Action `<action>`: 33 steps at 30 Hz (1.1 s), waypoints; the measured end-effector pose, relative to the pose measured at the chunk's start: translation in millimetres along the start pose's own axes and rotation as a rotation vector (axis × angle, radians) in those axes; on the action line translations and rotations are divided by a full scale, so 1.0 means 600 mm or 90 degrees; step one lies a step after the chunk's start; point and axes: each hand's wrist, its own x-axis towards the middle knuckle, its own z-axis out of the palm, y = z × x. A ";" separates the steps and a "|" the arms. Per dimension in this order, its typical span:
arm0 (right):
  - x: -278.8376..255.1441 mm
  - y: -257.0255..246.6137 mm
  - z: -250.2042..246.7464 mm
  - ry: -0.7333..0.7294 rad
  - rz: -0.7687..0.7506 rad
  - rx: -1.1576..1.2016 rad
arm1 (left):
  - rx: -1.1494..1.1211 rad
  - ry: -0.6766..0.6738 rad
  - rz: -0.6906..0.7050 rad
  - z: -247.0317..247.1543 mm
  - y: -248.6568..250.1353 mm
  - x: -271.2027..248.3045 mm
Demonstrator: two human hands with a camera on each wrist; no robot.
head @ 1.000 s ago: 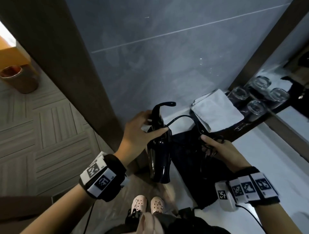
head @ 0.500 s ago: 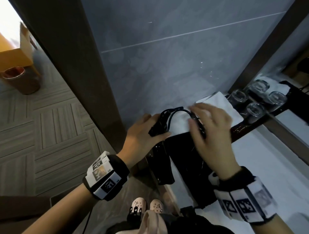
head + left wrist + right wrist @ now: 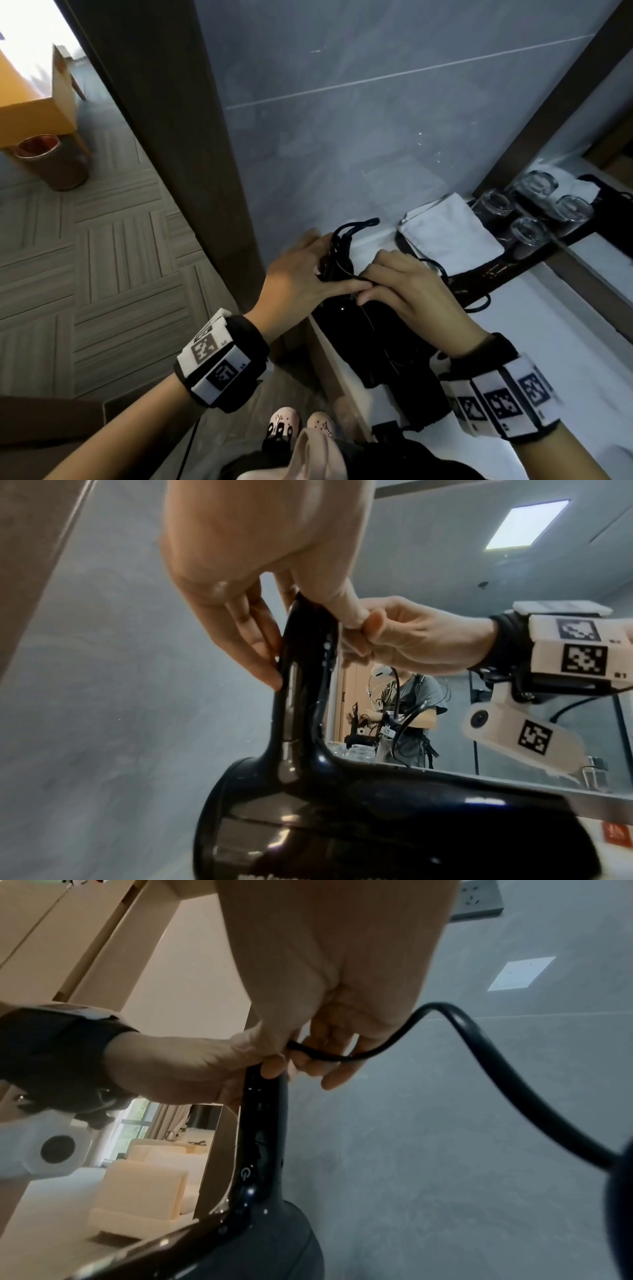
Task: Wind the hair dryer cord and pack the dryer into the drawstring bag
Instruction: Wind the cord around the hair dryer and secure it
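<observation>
**Grey-tiled vanity corner, white counter**

White counter (image 3: 565, 342) beside grey tile wall. Item: black hair dryer (image 3: 342, 818), handle upward, body low at counter edge. Left hand (image 3: 301, 270) grips handle, fingers wrapped around it and gathered cord (image 3: 479, 1042) loops. Right hand (image 3: 407, 291) pinches cord against handle top, fingers curled. Black drawstring bag (image 3: 411, 387) lies on counter beneath right wrist. Folded white towel (image 3: 452, 229), glasses (image 3: 527, 229) behind.

Glossy black hair dryer (image 3: 342, 804), handle (image 3: 301, 669) pointing up, barrel lying low over the white counter edge. Black cord (image 3: 346, 240) bunched in loops at the handle top; a free length (image 3: 479, 1053) arcs away. Dark drawstring bag (image 3: 421, 394) lies flat on the counter, just beside the dryer.
</observation>
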 end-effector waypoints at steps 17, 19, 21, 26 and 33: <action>0.006 0.006 -0.070 0.448 0.044 0.261 | -0.163 -0.266 -0.001 0.009 -0.032 -0.019; 0.010 0.013 -0.068 0.484 0.059 0.220 | -0.123 -0.253 0.032 0.009 -0.035 -0.019; 0.012 0.021 -0.069 0.505 0.080 0.176 | -0.110 -0.234 0.056 0.008 -0.035 -0.018; 0.020 0.035 -0.070 0.465 0.105 0.053 | -0.111 -0.210 0.071 0.001 -0.043 -0.021; 0.055 0.024 -0.040 0.339 0.075 -0.122 | -0.068 -0.289 0.138 0.000 -0.029 -0.024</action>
